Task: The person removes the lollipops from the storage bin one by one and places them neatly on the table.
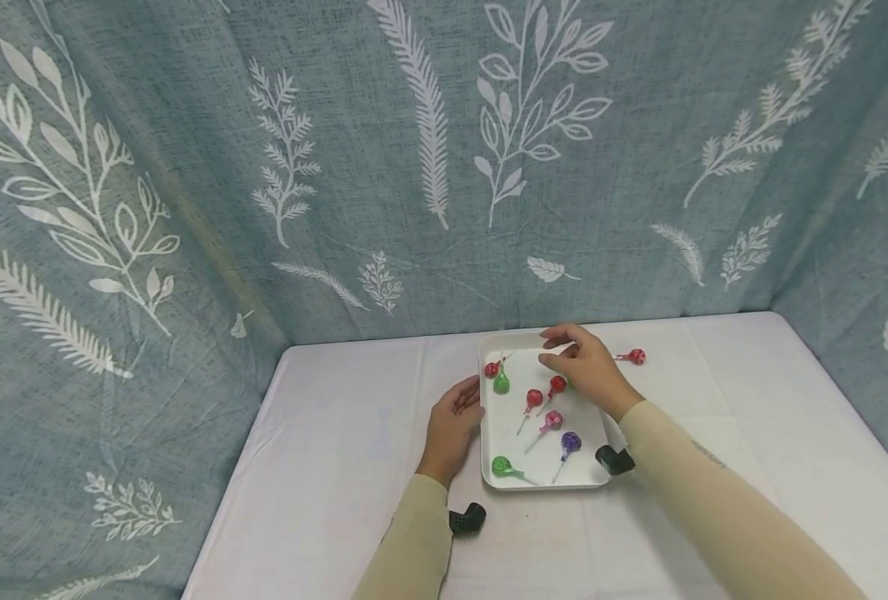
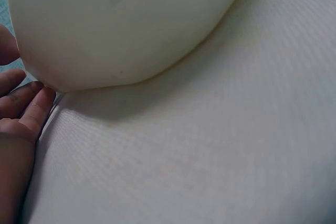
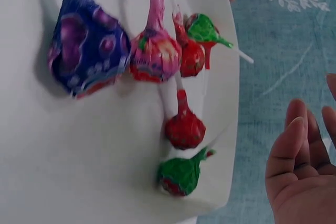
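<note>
A white tray (image 1: 491, 433) holds several wrapped lollipops. Purple (image 1: 571, 442), pink (image 1: 553, 420) and green (image 1: 501, 466) ones lie towards its near side. Two red lollipops (image 1: 534, 398) are around its middle; at the far left another red one touches a green lollipop (image 1: 501, 384). My left hand (image 1: 450, 427) rests its fingers against the tray's left edge. Above the tray's far right part is my right hand (image 1: 585, 367), thumb and fingers apart, nothing between them. It partly hides one green lollipop (image 3: 179, 176), which shows whole in the right wrist view.
One red lollipop (image 1: 636, 357) lies outside the tray, on the white tablecloth (image 1: 339, 450) to the right. A patterned blue-grey curtain (image 1: 414, 208) hangs behind the table and at both sides. Dark devices (image 1: 467, 519) are worn at both wrists.
</note>
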The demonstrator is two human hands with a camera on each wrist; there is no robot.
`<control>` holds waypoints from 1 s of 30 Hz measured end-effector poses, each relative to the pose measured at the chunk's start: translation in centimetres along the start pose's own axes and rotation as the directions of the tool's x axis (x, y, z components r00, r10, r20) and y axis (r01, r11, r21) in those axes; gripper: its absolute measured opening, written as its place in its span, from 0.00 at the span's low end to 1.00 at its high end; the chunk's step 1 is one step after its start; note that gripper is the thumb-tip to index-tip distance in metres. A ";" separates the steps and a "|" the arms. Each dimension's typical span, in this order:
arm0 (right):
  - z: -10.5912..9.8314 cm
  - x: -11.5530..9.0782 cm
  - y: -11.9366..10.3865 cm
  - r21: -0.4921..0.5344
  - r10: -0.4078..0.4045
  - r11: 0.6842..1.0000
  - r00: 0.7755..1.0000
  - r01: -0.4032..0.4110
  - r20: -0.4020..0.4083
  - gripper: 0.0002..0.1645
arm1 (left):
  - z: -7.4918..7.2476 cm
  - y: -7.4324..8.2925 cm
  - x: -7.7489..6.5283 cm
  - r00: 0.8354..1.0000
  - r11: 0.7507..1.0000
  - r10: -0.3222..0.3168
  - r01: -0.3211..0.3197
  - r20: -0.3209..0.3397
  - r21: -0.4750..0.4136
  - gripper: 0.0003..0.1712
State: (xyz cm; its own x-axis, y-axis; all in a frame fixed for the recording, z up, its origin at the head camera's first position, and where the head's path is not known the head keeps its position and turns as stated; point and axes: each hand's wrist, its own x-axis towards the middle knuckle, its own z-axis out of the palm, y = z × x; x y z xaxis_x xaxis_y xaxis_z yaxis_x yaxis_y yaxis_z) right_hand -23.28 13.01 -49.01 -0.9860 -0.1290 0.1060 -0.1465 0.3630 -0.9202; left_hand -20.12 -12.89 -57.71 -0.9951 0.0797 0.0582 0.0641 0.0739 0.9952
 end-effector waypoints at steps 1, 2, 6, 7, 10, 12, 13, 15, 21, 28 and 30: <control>0.2 0.1 0.0 -0.003 -0.001 1.000 1.000 0.001 0.001 0.25 | 0.0 0.0 0.0 1.000 1.000 -0.001 0.001 0.000 0.001 0.30; 0.3 0.2 -0.1 -0.006 0.000 1.000 1.000 0.000 0.003 0.25 | 0.0 0.0 0.0 1.000 1.000 -0.004 0.004 0.001 0.003 0.30; 1.0 0.5 -0.3 -0.008 0.006 1.000 1.000 -0.006 0.017 0.25 | -0.1 -0.2 0.0 1.000 1.000 -0.015 0.015 -0.003 0.014 0.30; 1.2 0.6 -0.3 -0.006 0.009 1.000 1.000 -0.009 0.021 0.25 | -0.1 -0.2 0.0 1.000 1.000 -0.017 0.017 -0.005 0.014 0.30; 1.8 1.0 -0.2 0.004 0.009 1.000 1.000 -0.009 0.027 0.25 | 0.0 -0.2 0.0 1.000 1.000 -0.017 0.017 -0.009 0.006 0.30; 2.2 1.2 0.0 0.010 0.009 1.000 1.000 -0.009 0.026 0.24 | 0.0 -0.1 0.0 1.000 1.000 -0.018 0.018 -0.009 0.002 0.30; 2.4 1.3 0.1 0.014 0.007 1.000 1.000 -0.008 0.024 0.23 | 0.0 -0.1 0.0 1.000 1.000 -0.018 0.018 -0.007 0.000 0.30; 2.7 1.5 0.2 0.029 0.007 1.000 1.000 -0.008 0.022 0.22 | 0.0 0.0 0.0 1.000 1.000 -0.021 0.021 -0.004 -0.003 0.30; 3.9 1.7 0.6 0.048 0.026 0.998 0.999 -0.027 0.020 0.22 | 0.0 0.2 -0.1 1.000 1.000 -0.015 0.015 0.004 -0.005 0.30; 4.9 1.8 0.9 0.047 0.090 0.995 0.995 -0.091 0.034 0.23 | 0.1 0.2 0.0 1.000 1.000 -0.012 0.012 0.006 -0.012 0.30; 5.2 1.9 1.0 0.051 0.096 0.994 0.995 -0.098 0.033 0.22 | 0.0 0.1 0.1 1.000 1.000 -0.016 0.016 0.005 -0.012 0.30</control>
State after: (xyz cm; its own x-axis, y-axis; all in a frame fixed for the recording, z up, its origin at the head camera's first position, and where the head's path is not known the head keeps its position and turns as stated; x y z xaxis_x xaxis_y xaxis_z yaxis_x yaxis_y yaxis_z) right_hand -24.87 8.32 -51.74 -0.9923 -0.1240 0.0046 -0.0452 0.3266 -0.9441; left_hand -20.17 -12.84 -57.58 -0.9956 0.0838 0.0415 0.0469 0.0628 0.9969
